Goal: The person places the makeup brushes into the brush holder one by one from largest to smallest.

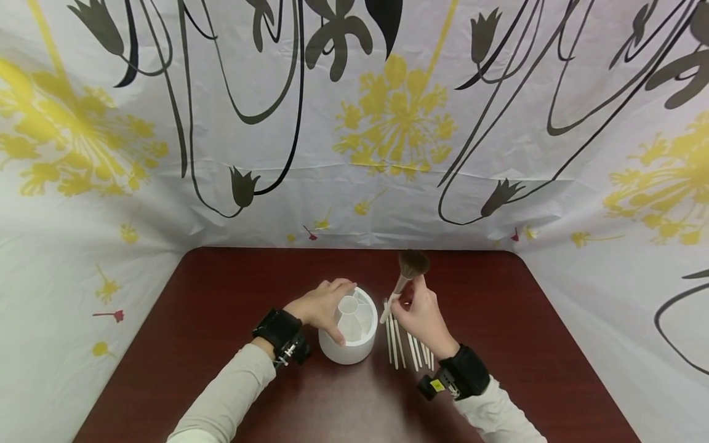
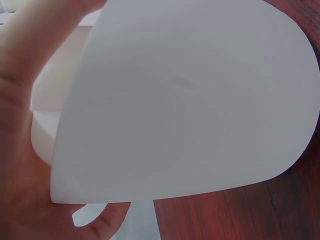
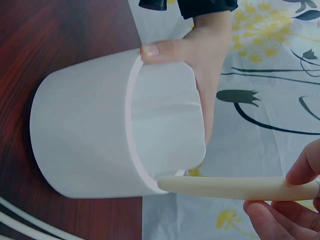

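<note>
A white round holder (image 1: 348,354) with inner compartments stands upright on the table. My left hand (image 1: 323,304) grips it, thumb and fingers around its rim; in the left wrist view its smooth wall (image 2: 185,110) fills most of the frame. Between thumb and fingertips, my right hand (image 1: 423,312) pinches a makeup brush (image 1: 400,285) by its pale handle. The dark bristles point up and away. In the right wrist view, the handle's (image 3: 225,187) lower end appears at the holder's rim; whether they touch I cannot tell.
Several more brushes with thin pale handles (image 1: 413,354) lie side by side on the dark red table (image 1: 232,283), right of the holder and partly under my right hand. A white patterned cloth (image 1: 310,209) hangs behind the table's far edge.
</note>
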Motion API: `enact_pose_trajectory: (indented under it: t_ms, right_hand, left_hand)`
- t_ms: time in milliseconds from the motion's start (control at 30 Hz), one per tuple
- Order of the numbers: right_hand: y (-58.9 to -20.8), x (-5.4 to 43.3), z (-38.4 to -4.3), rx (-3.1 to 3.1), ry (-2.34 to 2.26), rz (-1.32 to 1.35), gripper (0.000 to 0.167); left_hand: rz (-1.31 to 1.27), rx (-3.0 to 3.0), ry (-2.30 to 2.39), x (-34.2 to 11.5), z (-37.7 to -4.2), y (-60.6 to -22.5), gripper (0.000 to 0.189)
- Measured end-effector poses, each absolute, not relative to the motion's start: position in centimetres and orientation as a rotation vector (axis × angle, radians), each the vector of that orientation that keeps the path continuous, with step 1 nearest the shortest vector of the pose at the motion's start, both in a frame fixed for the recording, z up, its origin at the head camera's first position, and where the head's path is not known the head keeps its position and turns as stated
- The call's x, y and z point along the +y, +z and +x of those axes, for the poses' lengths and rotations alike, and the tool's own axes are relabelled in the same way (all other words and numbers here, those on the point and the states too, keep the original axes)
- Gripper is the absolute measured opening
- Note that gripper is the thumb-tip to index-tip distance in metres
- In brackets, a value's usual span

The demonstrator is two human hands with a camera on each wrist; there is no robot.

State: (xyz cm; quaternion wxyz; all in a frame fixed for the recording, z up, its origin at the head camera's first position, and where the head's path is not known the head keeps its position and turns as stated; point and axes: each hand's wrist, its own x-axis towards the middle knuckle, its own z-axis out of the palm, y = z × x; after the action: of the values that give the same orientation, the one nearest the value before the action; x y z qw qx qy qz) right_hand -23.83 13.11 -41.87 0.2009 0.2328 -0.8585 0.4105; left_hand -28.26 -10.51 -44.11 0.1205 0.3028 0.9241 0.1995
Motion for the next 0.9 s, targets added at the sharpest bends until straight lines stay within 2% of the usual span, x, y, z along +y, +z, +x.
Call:
enact_pose_trajectory:
  t_ms: [133,567,900]
  right_hand:
    - [-42.2,12.3,-23.9,-2.351,1.151,0.679,0.048]
    - [-43.8,11.3,-24.0,-2.375,1.185,0.672,0.044]
    - [-45.7,10.7,-24.2,-2.431,1.026,0.665,0.030]
  left_hand:
    - [0.897,2.716,0.584,-10.7,-28.3,-44.1,0.118]
    - [0.902,2.708,0.599,-10.8,-28.0,-44.0,0.116]
    - [0.913,2.723,0.586,-10.6,-28.0,-44.0,0.117]
